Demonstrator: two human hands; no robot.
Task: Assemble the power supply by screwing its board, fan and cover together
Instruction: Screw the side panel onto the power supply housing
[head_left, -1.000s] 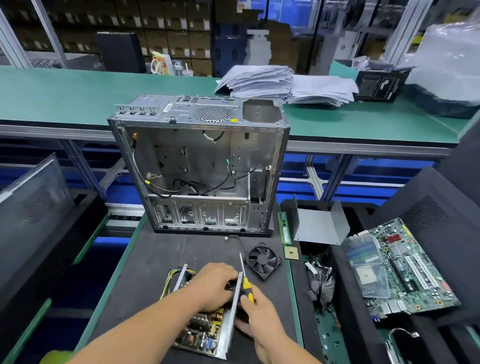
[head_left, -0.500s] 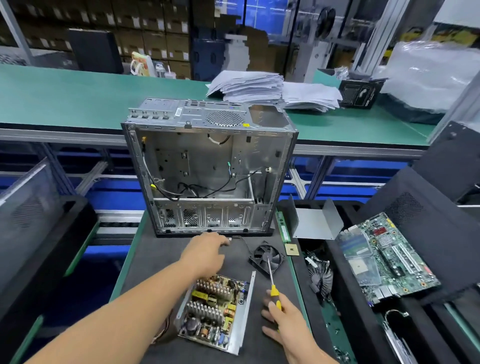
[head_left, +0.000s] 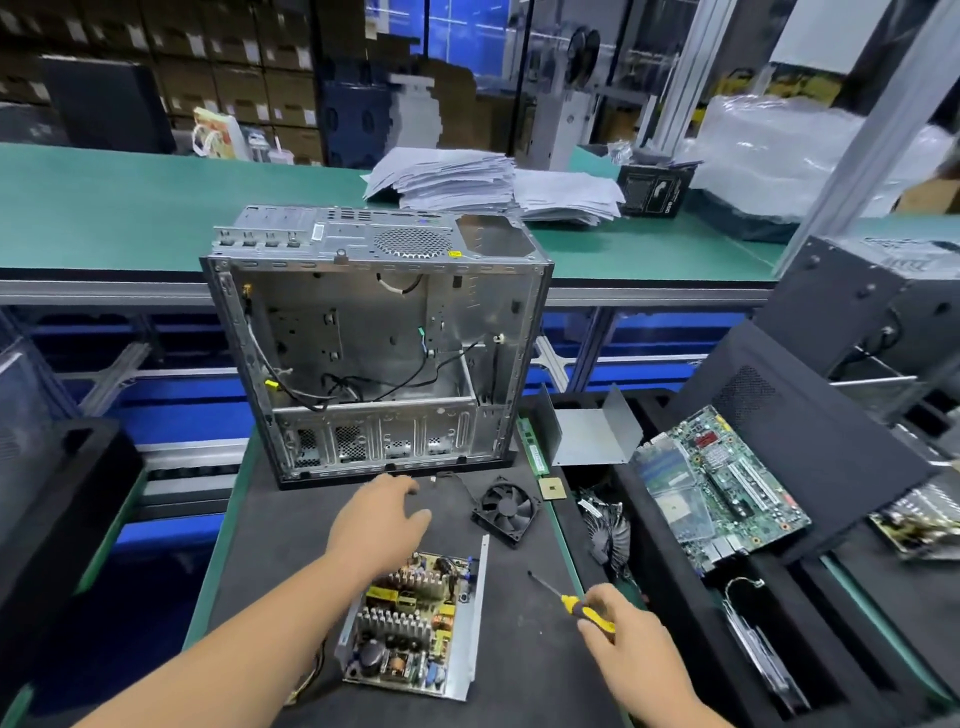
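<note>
1. Head view, where things sit: the power supply board (head_left: 413, 631) lies in its open metal tray on the dark desk (head_left: 270, 525), near and centre. The fan (head_left: 505, 510) lies loose just beyond it to the right, not mounted. What I take for the cover (head_left: 592, 434), a bent grey metal sheet, stands further right, past the desk's edge.

2. Hands: the left hand (head_left: 382, 519) hovers over the mat between the board and the empty computer case (head_left: 374, 358), fingers relaxed and holding nothing, reaching toward some tiny bits near the case's foot, maybe screws, too small to tell. The right hand (head_left: 631, 649) grips the yellow-handled screwdriver (head_left: 569, 600), tip pointing far-left, off the work.

3. Progress, my guess: early days. The board sits in the tray, but I can't see if it's screwed down. Fan and cover are clearly not on yet, so most of the screwing is left.

4. Room to move: decent open mat to the left of the board and between board and fan. Watch the tray's raised right wall, the fan's cable trailing toward the case, and the desk's right edge, where the motherboard (head_left: 719, 493) and a heatsink fan (head_left: 605, 525) sit in black foam.
</note>
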